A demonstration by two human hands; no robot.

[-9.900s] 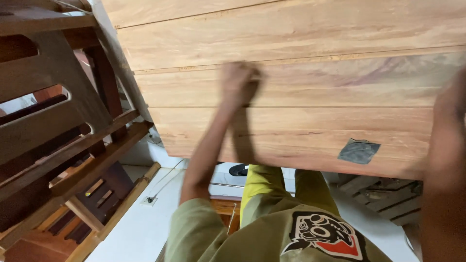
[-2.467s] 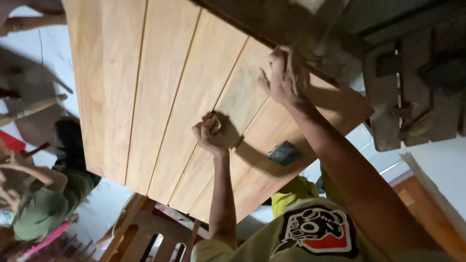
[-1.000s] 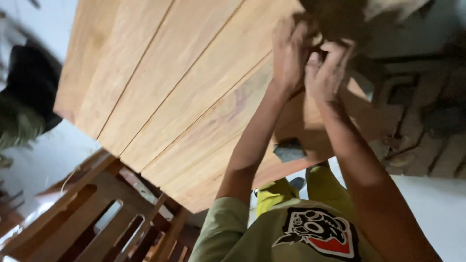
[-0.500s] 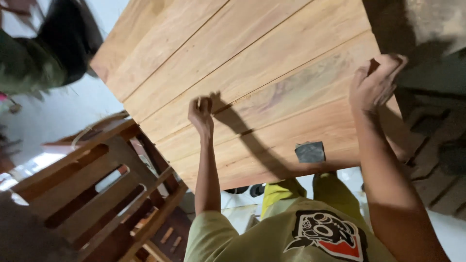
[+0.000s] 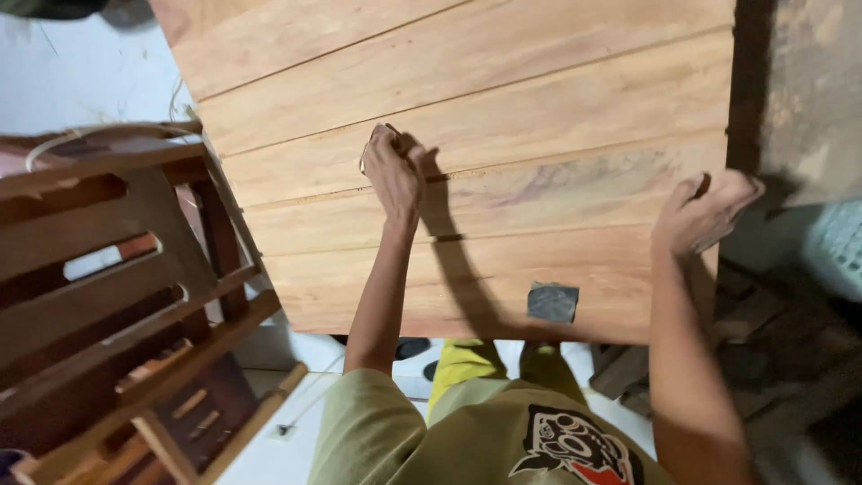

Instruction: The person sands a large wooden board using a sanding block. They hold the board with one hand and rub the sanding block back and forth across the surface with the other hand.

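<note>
**Two hands on a plank tabletop**

From the head camera we look down on a tabletop (image 5: 539, 99) of pale wooden planks laid side by side, thin seams running between them. Our left hand (image 5: 392, 171) is curled closed on the wood at one of those seams, fingers pinched around something small (too small for us to say what). Our right hand (image 5: 705, 211) is wrapped over the tabletop's right edge, fingers bent around it in a grip. A dark grey square of sandpaper (image 5: 552, 302) lies flat on the nearest plank, close to the near edge, between our two forearms and touching neither hand. To the left, just beside the tabletop, stands a dark brown wooden slatted frame (image 5: 117, 296). Below us we see our own olive shirt (image 5: 467, 440) and a white floor (image 5: 269, 454)
</note>
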